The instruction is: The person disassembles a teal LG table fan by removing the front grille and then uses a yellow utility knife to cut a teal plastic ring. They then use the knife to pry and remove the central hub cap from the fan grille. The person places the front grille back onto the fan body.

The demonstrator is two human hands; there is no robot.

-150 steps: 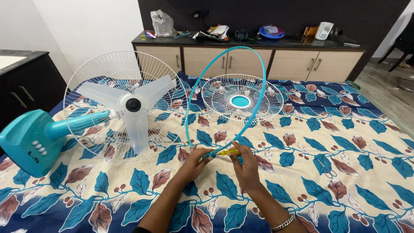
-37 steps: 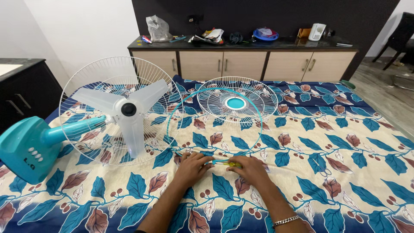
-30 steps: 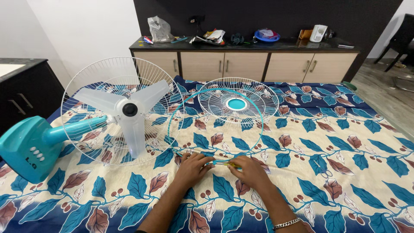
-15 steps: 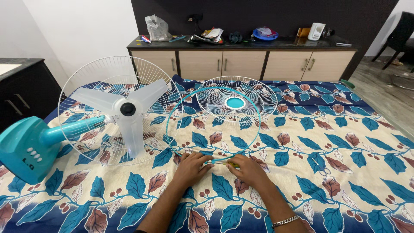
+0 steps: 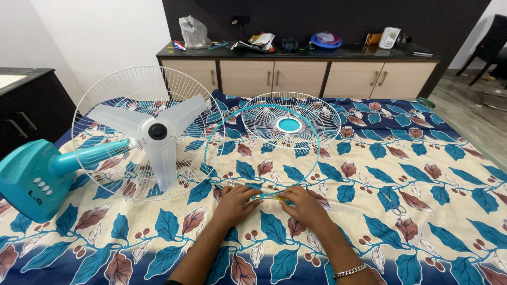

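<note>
A thin teal ring [image 5: 222, 124] lies on the bed [image 5: 422, 211], with its far side lifted a little over the round white grille [image 5: 291, 125]. The ring is a big circle, so it has no long way; its near edge sits right in front of the person, and its far edge points toward the cabinet [image 5: 296, 74].

The left hand [image 5: 235, 203] and the right hand [image 5: 303, 207] both pinch the near edge of the ring, where a small yellow bit [image 5: 275, 198] shows. The fingers are curled and closed on the ring. The two hands are just beside each other.

The bed cover is soft cloth with blue and brown leaves on a cream ground. On the left lies a teal fan [image 5: 31, 177] on its side, with a smooth plastic body, three see-through blades [image 5: 156, 134] and a white wire cage behind them. The cage edge is just beside the ring's left side.

To the right of the ring the bed is wide and flat. The dark top of the cabinet at the back holds bags and small things
</note>
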